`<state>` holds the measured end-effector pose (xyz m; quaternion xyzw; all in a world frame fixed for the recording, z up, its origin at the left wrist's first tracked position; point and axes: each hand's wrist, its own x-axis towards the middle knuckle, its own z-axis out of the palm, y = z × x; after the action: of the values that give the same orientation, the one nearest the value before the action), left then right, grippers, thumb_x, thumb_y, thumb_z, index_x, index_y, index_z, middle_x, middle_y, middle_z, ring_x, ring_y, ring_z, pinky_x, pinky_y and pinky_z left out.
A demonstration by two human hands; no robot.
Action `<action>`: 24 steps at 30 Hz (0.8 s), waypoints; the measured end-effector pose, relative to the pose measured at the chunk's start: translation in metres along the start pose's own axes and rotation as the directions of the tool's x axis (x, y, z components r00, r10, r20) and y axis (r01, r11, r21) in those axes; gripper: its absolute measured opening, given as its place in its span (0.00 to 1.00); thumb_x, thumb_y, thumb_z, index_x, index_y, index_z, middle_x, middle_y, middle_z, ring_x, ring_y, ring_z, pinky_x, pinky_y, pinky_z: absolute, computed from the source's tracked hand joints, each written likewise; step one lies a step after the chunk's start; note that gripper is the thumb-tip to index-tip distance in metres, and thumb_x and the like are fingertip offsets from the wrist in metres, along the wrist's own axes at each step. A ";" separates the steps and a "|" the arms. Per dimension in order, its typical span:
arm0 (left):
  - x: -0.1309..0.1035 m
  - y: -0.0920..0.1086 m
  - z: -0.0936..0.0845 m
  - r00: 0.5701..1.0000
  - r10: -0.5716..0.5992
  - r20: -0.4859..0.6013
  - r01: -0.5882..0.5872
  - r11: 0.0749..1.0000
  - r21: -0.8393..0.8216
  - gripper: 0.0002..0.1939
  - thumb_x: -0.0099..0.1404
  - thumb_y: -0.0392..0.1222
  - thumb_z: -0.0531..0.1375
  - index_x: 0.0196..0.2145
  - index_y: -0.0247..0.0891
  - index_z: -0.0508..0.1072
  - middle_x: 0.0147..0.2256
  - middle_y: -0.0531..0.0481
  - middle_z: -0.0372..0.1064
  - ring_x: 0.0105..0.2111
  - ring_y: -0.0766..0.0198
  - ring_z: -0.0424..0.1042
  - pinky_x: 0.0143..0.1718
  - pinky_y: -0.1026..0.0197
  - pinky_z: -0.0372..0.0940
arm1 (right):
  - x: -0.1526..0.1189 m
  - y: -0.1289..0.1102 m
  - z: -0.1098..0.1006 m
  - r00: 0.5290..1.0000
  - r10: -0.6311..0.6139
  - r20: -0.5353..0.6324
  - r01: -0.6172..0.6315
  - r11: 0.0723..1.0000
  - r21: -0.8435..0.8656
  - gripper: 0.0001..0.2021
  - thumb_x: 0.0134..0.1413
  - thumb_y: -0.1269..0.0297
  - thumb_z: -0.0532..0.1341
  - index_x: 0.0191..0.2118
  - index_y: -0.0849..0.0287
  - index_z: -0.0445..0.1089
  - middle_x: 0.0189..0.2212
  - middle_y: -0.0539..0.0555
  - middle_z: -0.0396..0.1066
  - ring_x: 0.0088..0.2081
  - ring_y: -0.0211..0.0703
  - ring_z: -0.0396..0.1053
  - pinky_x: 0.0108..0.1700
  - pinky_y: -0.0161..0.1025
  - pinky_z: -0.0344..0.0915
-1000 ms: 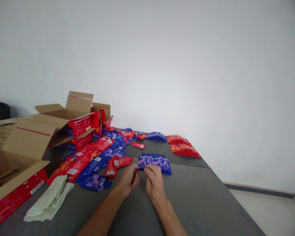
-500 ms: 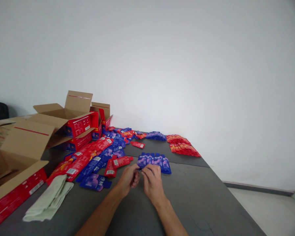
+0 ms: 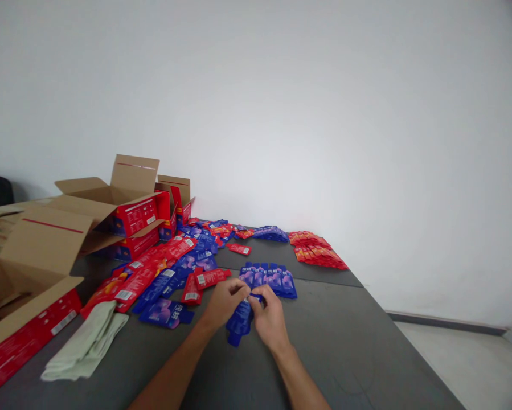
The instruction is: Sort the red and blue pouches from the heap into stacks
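A blue pouch (image 3: 240, 320) hangs between my hands, its narrow spout end pointing down toward me. My left hand (image 3: 224, 303) pinches its upper edge from the left, while the fingers of my right hand (image 3: 269, 313) pinch the same edge from the right. Just beyond my hands lies a row of overlapping blue pouches (image 3: 275, 278) on the dark table (image 3: 324, 341). To the left of my left hand are a red pouch (image 3: 213, 277) and a blue pouch (image 3: 164, 313) lying flat.
Open cartons (image 3: 46, 239) stand at the left, with a folded pale cloth (image 3: 82, 344) in front. A mixed heap of red and blue pouches (image 3: 153, 267) lies beside them. Farther back are stacked blue pouches (image 3: 270, 233) and stacked red pouches (image 3: 319, 256).
A blue pouch now shows hanging between my hands, below my fingertips. Both hands have shifted slightly, and their fingertips are closer together.
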<state>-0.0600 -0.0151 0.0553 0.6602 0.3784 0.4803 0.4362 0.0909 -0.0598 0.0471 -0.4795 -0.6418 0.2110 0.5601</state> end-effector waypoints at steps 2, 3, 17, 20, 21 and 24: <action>0.000 -0.003 0.002 0.999 -0.027 -0.036 0.028 0.999 0.016 0.14 0.61 0.50 0.59 0.29 0.36 0.75 0.26 0.52 0.71 0.28 0.64 0.68 0.30 0.64 0.60 | -0.001 0.001 0.005 0.996 0.092 -0.003 -0.091 0.990 0.109 0.08 0.56 0.58 0.62 0.36 0.57 0.71 0.31 0.50 0.69 0.33 0.40 0.65 0.37 0.35 0.61; 0.001 -0.005 0.002 0.997 -0.033 -0.068 0.035 0.999 0.021 0.14 0.61 0.50 0.59 0.28 0.36 0.74 0.25 0.52 0.69 0.27 0.65 0.67 0.28 0.65 0.59 | -0.001 0.002 0.007 0.991 0.133 -0.001 -0.131 0.975 0.179 0.10 0.55 0.57 0.63 0.39 0.57 0.71 0.31 0.49 0.69 0.32 0.40 0.64 0.35 0.35 0.61; -0.001 -0.005 0.006 0.992 -0.122 -0.012 0.122 0.991 0.056 0.11 0.56 0.47 0.61 0.25 0.35 0.75 0.23 0.52 0.70 0.24 0.65 0.66 0.26 0.65 0.57 | -0.003 0.018 0.010 0.958 0.285 0.041 -0.285 0.915 0.286 0.18 0.55 0.48 0.61 0.31 0.61 0.69 0.24 0.48 0.64 0.26 0.36 0.58 0.29 0.33 0.55; 0.000 -0.007 0.005 0.991 -0.095 -0.090 0.101 0.993 0.066 0.11 0.56 0.46 0.61 0.25 0.36 0.73 0.22 0.53 0.69 0.24 0.65 0.65 0.27 0.64 0.57 | -0.002 0.013 0.010 0.954 0.293 0.070 -0.300 0.902 0.312 0.19 0.55 0.46 0.61 0.31 0.60 0.68 0.23 0.46 0.62 0.26 0.35 0.56 0.28 0.32 0.54; 0.001 -0.008 0.004 0.989 -0.096 -0.112 0.103 0.993 0.055 0.11 0.56 0.47 0.61 0.25 0.36 0.74 0.22 0.53 0.69 0.24 0.65 0.65 0.27 0.64 0.58 | -0.002 0.012 0.010 0.952 0.292 0.096 -0.307 0.897 0.319 0.18 0.55 0.47 0.61 0.31 0.60 0.68 0.23 0.46 0.60 0.26 0.35 0.55 0.28 0.32 0.53; 0.003 -0.012 0.001 0.977 -0.135 -0.165 0.136 0.991 -0.006 0.14 0.57 0.50 0.61 0.28 0.35 0.75 0.25 0.51 0.71 0.26 0.63 0.67 0.29 0.63 0.59 | -0.003 0.011 0.011 0.936 0.285 0.205 -0.340 0.881 0.327 0.17 0.54 0.48 0.63 0.30 0.60 0.67 0.21 0.44 0.56 0.24 0.33 0.52 0.25 0.32 0.49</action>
<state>-0.0588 -0.0087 0.0450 0.5921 0.4586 0.5016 0.4330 0.0851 -0.0546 0.0335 -0.4495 -0.5471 0.4477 0.5461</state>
